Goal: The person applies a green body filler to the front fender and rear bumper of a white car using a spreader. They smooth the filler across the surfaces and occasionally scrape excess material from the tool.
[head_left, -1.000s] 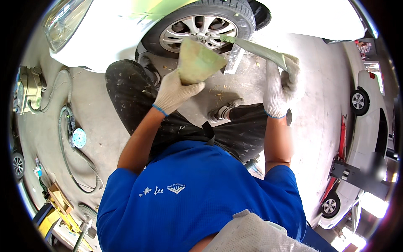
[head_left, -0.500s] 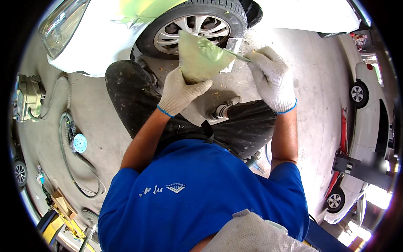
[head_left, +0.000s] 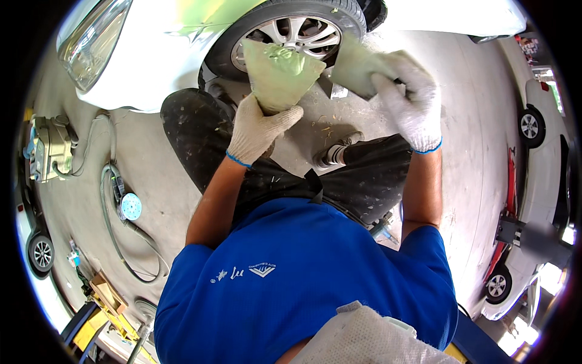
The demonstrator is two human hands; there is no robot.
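Observation:
My left hand [head_left: 259, 128], in a white knit glove, grips a flat board [head_left: 280, 73] coated with pale green filler putty, held up in front of a car wheel [head_left: 290, 31]. My right hand [head_left: 407, 104], also gloved, holds a wide putty spreader [head_left: 354, 68] smeared green, just right of the board and apart from it. Both hands are raised over my dark trousered knees [head_left: 200, 136] as I crouch beside a white car [head_left: 157, 54]. A patch of green filler [head_left: 209, 13] shows on the car's fender above the wheel.
A round sander [head_left: 128, 206] with a hose lies on the concrete floor at left, near a grey tool unit [head_left: 51, 148]. Yellow equipment [head_left: 109, 303] sits lower left. Other white cars [head_left: 536, 121] and a lift [head_left: 515, 230] stand at right.
My right hand has drawn the spreader off the board and moved it right and up. The board has tilted slightly, with a lump of putty near its top.

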